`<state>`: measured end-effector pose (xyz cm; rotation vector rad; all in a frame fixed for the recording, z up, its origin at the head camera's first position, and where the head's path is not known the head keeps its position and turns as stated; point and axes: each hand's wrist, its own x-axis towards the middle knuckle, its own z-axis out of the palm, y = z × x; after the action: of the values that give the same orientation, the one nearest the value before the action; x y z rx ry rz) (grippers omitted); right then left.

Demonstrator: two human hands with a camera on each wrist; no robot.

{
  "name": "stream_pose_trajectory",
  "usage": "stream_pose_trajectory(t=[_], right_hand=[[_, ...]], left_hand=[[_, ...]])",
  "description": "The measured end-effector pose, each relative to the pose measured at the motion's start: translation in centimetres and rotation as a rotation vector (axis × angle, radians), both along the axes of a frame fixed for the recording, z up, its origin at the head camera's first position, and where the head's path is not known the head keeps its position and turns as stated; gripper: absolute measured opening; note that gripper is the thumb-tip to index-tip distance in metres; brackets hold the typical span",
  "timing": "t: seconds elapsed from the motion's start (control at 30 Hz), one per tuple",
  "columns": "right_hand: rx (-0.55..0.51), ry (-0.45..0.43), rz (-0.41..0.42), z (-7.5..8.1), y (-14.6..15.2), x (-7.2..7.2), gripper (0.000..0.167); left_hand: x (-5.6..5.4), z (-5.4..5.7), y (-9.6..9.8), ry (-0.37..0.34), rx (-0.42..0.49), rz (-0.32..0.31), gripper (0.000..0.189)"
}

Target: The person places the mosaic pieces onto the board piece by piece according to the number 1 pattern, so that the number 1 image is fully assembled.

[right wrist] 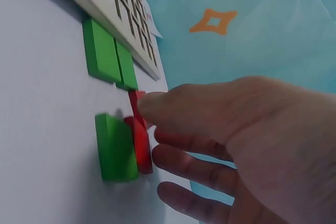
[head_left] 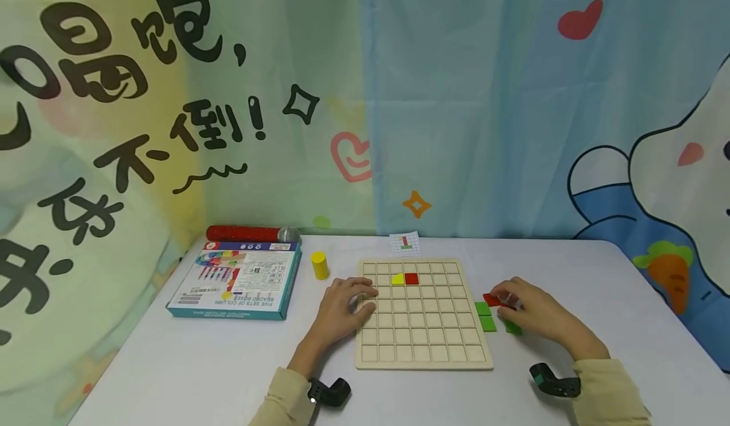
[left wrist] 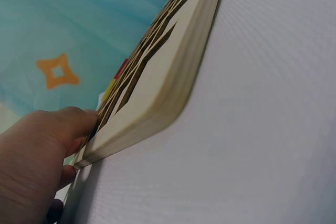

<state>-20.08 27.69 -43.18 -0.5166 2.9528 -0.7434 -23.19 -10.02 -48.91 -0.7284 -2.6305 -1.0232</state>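
Note:
A pale wooden grid board (head_left: 424, 354) lies flat on the table, with a yellow quarter-round tile (head_left: 398, 279) and a red square tile (head_left: 411, 279) side by side in an upper row. My left hand (head_left: 342, 305) holds the board's left edge, thumb on top in the left wrist view. Right of the board, my right hand (head_left: 536, 312) has its thumb and forefinger at a red tile (right wrist: 136, 98), pinching it; the forefinger is mostly hidden in the right wrist view. Close by lie another red tile (right wrist: 142, 148), a green tile (right wrist: 118, 150) and two green tiles (right wrist: 102, 51) beside the board.
Behind the board lies a small pattern card (head_left: 405, 243). A yellow cylinder (head_left: 320, 265) stands left of the board. Farther left are a flat game box (head_left: 239, 280) and a red microphone (head_left: 245, 233). A printed curtain (head_left: 456, 128) hangs behind the white table (head_left: 228, 369).

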Motion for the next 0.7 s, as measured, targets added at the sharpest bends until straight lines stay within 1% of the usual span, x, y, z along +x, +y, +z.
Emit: stream_pose_trajectory(t=[0.17, 0.3, 0.5, 0.7], right_hand=[[0.015, -0.015, 0.023, -0.2, 0.7, 0.0, 0.026], [0.025, -0.018, 0.014, -0.3, 1.3, -0.2, 0.023], [0.014, -0.034, -0.011, -0.6, 1.8, -0.2, 0.019], [0.029, -0.004, -0.069, -0.9, 2.6, -0.1, 0.022]], left_hand=[[0.0, -0.1, 0.1, 0.032, -0.004, 0.003, 0.021], [0.0, -0.1, 0.1, 0.048, -0.008, 0.001, 0.022], [-0.1, 0.0, 0.0, 0.021, -0.010, 0.004, 0.022], [-0.1, -0.1, 0.0, 0.005, -0.005, 0.004, 0.022]])
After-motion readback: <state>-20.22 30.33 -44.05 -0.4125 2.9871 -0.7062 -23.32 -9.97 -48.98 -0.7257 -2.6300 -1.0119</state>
